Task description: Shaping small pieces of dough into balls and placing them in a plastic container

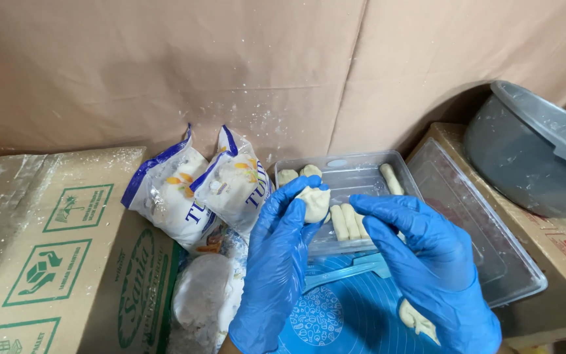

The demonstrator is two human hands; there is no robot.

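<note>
Both my hands wear blue gloves. My left hand (278,262) pinches a flattened lump of pale dough (314,202) between thumb and fingers, just above the near left corner of a clear plastic tray (355,172). My right hand (427,262) hovers beside it with fingers spread, its fingertips close to the dough, and a second bit of dough (417,320) is stuck against its palm side. Inside the tray lie rolled dough sticks (348,221), another stick (391,178) at the back and two dough pieces (287,176) at the far left.
A blue silicone mat (335,314) lies under my hands. Two flour bags (194,190) lean against the brown backdrop, a clear bag (204,295) below them. A floury cardboard box (54,249) stands left. A clear lid (486,242) and grey bowl (532,157) rest on a box at right.
</note>
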